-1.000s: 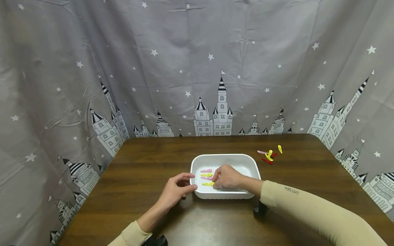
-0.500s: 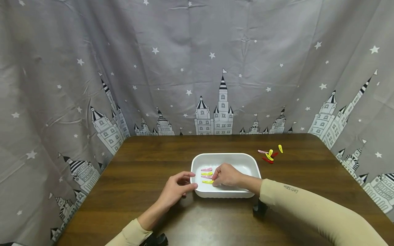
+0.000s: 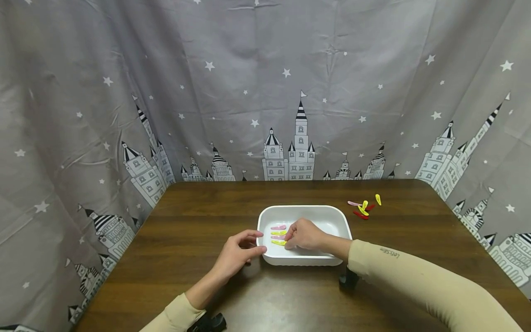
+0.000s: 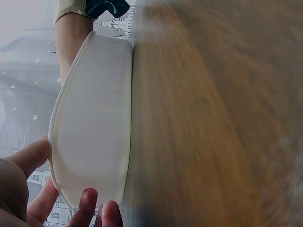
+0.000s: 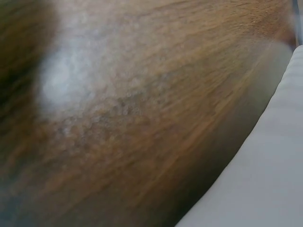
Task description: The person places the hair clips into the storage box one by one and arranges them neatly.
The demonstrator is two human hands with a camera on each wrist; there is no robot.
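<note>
My left hand [image 3: 232, 257] holds the left end of a white tray [image 3: 309, 261], its thumb and index finger at the rim. In the left wrist view, more fingertips of that hand lie against the tray's outer wall [image 4: 94, 113]. Inside the tray my right hand [image 3: 306, 234] pinches the right end of a yellow snap hair clip [image 3: 277, 242]. Above it lie a pink clip [image 3: 277, 237], a yellow clip [image 3: 278, 233] and another pink clip [image 3: 278, 227], stacked in a roughly parallel column. My right fingers partly cover the clips' right ends. The right wrist view shows no fingers.
Beyond the tray's right back corner, several yellow, red and pink hair clips [image 3: 362, 210] lie in a loose pile on the brown wooden table [image 3: 207, 212]. One yellow clip [image 3: 378, 199] sits just apart. A grey castle-print curtain [image 3: 224, 92] hangs behind the table.
The lowest yellow clip has moved slightly away from me, nearer the pink clip above it, with my right fingers. My left hand has stayed at the tray's end.
</note>
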